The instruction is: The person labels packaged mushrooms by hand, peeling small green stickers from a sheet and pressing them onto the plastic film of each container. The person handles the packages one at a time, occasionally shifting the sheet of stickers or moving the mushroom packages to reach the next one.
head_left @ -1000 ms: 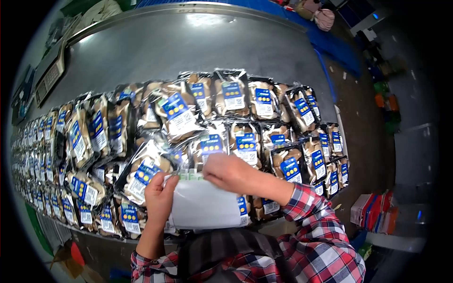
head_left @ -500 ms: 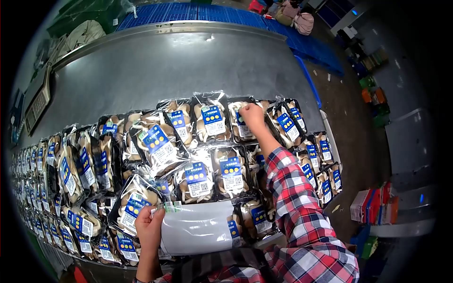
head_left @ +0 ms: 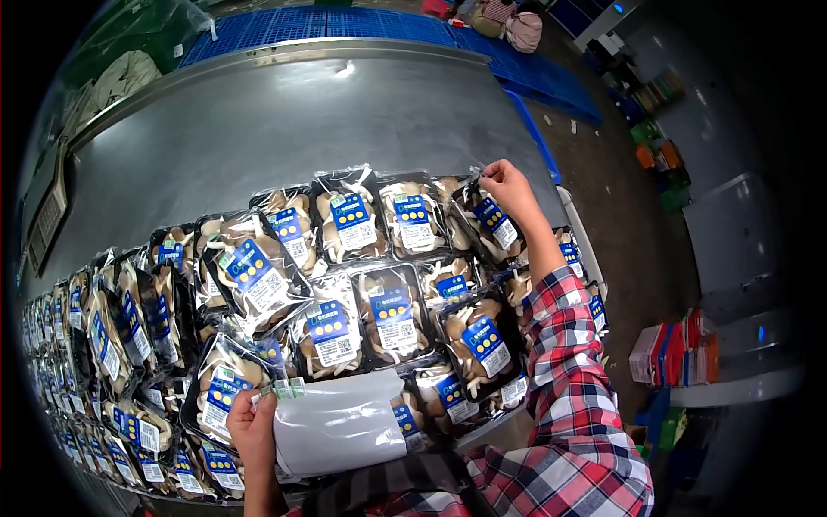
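My left hand (head_left: 252,422) is closed on the left edge of a white sheet (head_left: 338,424) with small green-and-white stickers (head_left: 291,389) along its top corner. The sheet lies over packs near the table's front edge. My right hand (head_left: 504,183) pinches the clear film at the top of a wrapped mushroom pack (head_left: 493,222) at the right end of the back row. That pack has a blue-and-white label and sits tilted. Left of it is a pack (head_left: 413,219) with a small green sticker above its label. Another pack (head_left: 481,346) lies below my right forearm.
Many more wrapped packs (head_left: 129,323) cover the metal table (head_left: 284,116) at left and front. A scale (head_left: 47,211) stands at the left edge. Blue pallets (head_left: 388,24) lie beyond the table. A person (head_left: 508,21) is in the far background.
My right hand has moved right from one pack to the film of the neighbouring pack. A green sticker now shows on the pack it left. My left hand still holds the sheet. The view has shifted slightly.
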### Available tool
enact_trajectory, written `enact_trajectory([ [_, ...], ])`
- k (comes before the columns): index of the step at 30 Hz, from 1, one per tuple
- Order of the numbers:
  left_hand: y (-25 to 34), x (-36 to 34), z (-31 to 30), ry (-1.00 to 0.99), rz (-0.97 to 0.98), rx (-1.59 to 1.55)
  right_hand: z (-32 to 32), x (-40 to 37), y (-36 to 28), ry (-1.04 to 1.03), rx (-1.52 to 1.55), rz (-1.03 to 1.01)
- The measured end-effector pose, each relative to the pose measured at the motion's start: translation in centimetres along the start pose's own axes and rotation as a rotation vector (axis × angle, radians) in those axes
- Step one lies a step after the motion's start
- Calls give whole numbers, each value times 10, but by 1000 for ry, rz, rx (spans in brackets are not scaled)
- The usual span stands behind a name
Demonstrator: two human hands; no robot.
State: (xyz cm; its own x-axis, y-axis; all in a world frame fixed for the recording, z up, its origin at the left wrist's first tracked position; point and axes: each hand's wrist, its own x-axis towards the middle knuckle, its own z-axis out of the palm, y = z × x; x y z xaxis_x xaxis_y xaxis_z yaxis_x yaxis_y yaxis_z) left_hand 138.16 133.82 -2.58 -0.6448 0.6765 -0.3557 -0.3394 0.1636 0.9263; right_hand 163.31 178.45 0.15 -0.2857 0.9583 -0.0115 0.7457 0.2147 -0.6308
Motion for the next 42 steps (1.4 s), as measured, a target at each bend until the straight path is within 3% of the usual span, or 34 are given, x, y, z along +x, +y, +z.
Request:
enact_trajectory([
  [4,3,-1,6,-30,32,17,17,-7,24,-27,-201,-22],
  [7,14,-5,11,-26,18,11,28,-20,18,159,-531,-39],
  [10,16,-6,6,-11,39,22,17,-32,-3,250,-549,-96],
  [12,15,-7,5,7,39,28,13,-43,-13,108,-467,-172],
  [13,12,-7,2,6,34,24,19,-50,-29,93,-617,-161],
  [14,9,-8,0,4,28,19,16,-66,-42,-35,-736,-295],
  [16,8,-9,2,-4,37,10,33,-64,-19,-40,-816,-313],
  [20,1,-12,-4,-16,54,-17,34,-50,-28,4,-577,-297],
  [24,6,-14,-3,4,27,8,16,-59,-105,-350,308,-178],
  [26,9,-15,-2,11,41,10,5,-40,-101,-330,449,-115],
  [28,8,-14,-5,16,53,1,-6,-24,-83,-253,472,-36],
  [33,0,-11,-4,22,25,18,15,24,26,-312,252,30],
  [42,3,0,8,31,-4,29,49,56,45,-463,257,-28],
])
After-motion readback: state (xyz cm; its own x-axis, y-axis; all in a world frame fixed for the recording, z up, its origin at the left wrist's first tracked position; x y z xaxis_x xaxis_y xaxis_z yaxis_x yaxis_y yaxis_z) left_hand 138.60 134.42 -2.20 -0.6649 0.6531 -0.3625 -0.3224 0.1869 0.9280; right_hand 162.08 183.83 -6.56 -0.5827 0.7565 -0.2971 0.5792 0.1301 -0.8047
